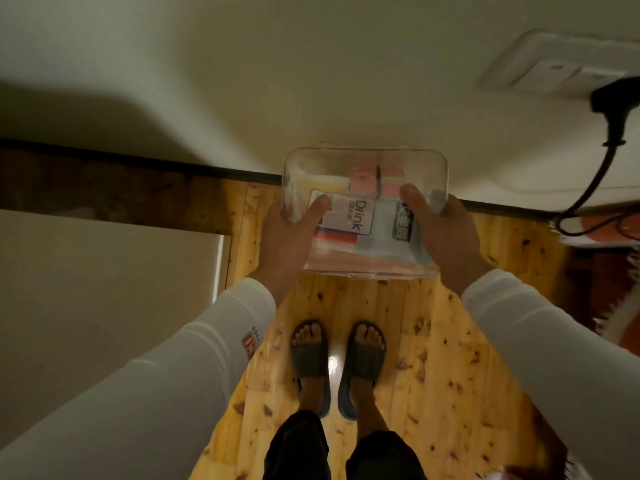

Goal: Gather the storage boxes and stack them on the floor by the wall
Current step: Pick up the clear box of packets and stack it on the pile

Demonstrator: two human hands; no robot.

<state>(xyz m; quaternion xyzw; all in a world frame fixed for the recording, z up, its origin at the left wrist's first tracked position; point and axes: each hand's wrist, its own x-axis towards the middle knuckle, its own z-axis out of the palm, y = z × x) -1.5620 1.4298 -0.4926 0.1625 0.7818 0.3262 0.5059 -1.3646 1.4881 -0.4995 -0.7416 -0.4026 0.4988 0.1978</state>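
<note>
The left hand [291, 233] at nine o'clock and right hand [445, 233] at three clamped the clear storage box [367, 164] by its ends, level above the floor [388, 317] by the wall [294, 81], seemingly to lower it.

Dim, warm light — a broad shadow lies across the wall [104, 109] at upper left. One glare spot shines on the floor [433, 323]; everything I see is slightly blurred, edges bowed.
</note>
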